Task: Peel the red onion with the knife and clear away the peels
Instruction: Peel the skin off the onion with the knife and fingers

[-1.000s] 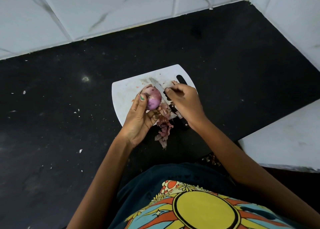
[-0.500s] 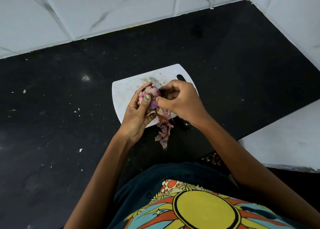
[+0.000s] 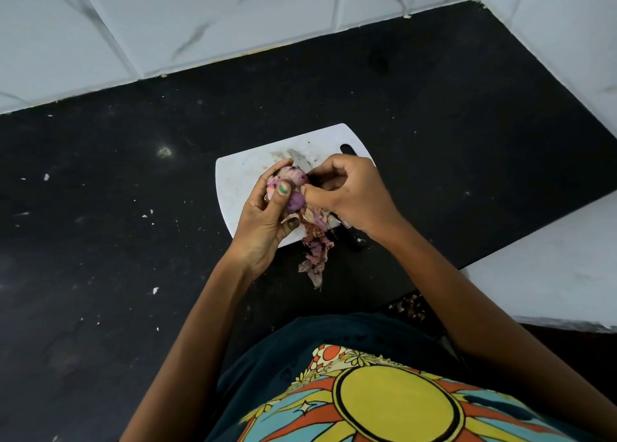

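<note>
My left hand [image 3: 263, 218] grips the purple red onion [image 3: 293, 187] just above the white cutting board [image 3: 240, 177]. My right hand [image 3: 347, 194] meets it from the right, thumb and fingers pinching at the onion's skin. The knife lies on the board under my right hand: its blade tip [image 3: 299, 161] shows behind the onion and its black handle [image 3: 354, 238] pokes out by my right wrist. A heap of onion peels [image 3: 317, 244] lies at the board's near edge and spills onto the counter.
The black counter [image 3: 133, 241] carries small white flecks. White marble-look tiles [image 3: 200, 24] rise behind and at the right. A white ledge [image 3: 551, 274] juts in at the right, with debris on the floor by its corner.
My right hand moved left from the knife to the onion and now pinches its skin. My left hand has turned the onion slightly.
</note>
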Motion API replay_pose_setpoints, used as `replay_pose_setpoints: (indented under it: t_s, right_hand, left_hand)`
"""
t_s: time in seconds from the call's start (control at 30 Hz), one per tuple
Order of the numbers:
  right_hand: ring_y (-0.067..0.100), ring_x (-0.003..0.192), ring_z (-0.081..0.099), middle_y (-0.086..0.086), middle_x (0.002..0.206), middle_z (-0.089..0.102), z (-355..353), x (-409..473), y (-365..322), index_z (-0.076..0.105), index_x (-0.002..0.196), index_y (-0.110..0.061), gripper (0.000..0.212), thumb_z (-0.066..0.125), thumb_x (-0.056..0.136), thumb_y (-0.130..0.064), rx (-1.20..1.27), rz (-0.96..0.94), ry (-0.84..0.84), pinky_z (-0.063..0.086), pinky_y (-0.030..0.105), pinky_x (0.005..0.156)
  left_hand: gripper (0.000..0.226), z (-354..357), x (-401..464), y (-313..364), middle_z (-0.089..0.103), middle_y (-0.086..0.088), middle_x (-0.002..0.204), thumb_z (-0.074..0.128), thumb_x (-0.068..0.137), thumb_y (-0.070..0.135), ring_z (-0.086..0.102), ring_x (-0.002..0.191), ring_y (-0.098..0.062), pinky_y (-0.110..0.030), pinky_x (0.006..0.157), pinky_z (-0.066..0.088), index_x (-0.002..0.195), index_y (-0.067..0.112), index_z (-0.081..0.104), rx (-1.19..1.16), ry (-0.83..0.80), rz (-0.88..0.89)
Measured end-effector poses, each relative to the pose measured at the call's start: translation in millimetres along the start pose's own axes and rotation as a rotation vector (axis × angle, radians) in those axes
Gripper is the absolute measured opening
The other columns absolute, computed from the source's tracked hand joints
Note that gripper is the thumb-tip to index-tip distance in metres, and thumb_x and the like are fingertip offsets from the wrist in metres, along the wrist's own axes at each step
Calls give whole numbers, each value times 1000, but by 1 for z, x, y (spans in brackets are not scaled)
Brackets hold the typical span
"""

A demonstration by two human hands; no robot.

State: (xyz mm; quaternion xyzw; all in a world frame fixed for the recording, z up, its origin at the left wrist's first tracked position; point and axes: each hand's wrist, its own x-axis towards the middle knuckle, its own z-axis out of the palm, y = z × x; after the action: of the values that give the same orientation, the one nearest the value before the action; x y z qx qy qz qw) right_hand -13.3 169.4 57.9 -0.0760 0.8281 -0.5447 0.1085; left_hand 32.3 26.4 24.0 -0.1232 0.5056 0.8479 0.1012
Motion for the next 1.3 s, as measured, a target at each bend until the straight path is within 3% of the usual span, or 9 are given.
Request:
replay_pose_setpoints:
  t_s: [0.27,0.4,0.53,0.77,0.9,1.03,1.13,1.2,1.3]
  right_hand:
    - [15,76,69,1,79,72,-2,2,5,72,82,-10,9,71,74,-13,6,1,58,58,43,75]
    - [11,77,70,-1,86,72,-2,-1,3,70,90,-9,30,81,70,-28,-16,3,-24,59,36,74]
    - [13,75,70,-1,81,72,1,0,4,70,85,-9,27,80,67,-27,-28,4,8,59,40,73]
    - [18,75,68,2,77,70,-1,2,8,72,78,-9,12,72,70,-18,-35,-36,49,57,45,75]
    - [22,75,70,4,78,71,-2,3,13,71,79,-11,16,67,73,-26,28,-9,60,58,49,69]
    - [12,84,70,0,91,72,-5,-1,5,70,95,-12,21,73,81,-28,68,-22,-9,59,37,78]
    - [6,85,68,-7,91,70,-3,-3,1,69,95,-14,18,73,81,-23,24,-81,-8,57,25,77]
    - [6,83,66,-10,85,67,-1,-2,0,69,92,-12,11,71,83,-18,8,-86,46,56,25,76]
    - [9,81,65,-8,80,65,2,-1,2,68,90,-8,7,68,85,-13,5,-70,101,57,31,76]
  left_hand:
    - [79,1,-1,-3,64,2,114,79,52,61,67,85,-7,-22,64,54,122,30,56,-17,3,-12]
    - [69,4,0,-1,68,4,104,73,61,52,67,82,-8,-22,62,54,122,27,55,-8,38,-9]
    - [59,5,-1,-1,65,4,105,67,67,48,65,81,-6,-22,63,54,120,27,55,25,52,-5]
    - [65,6,-2,-3,69,9,98,66,63,50,66,79,-5,-21,62,53,122,28,54,0,42,-20]
    - [66,7,-3,-3,68,7,103,70,60,54,66,80,-4,-20,63,52,120,31,55,-15,42,-19]
    - [49,10,-3,-3,59,1,117,58,74,40,67,80,-4,-19,63,52,122,28,52,-61,62,-20]
    - [51,10,-4,-1,61,3,117,62,71,40,67,82,-5,-20,65,53,120,30,53,-77,53,-19]
    - [57,9,-5,0,65,5,112,67,66,41,68,83,-6,-20,65,53,121,31,54,-97,35,-25]
    - [54,7,-5,-2,68,4,108,60,79,36,67,83,-7,-20,65,53,132,27,49,-157,9,-50]
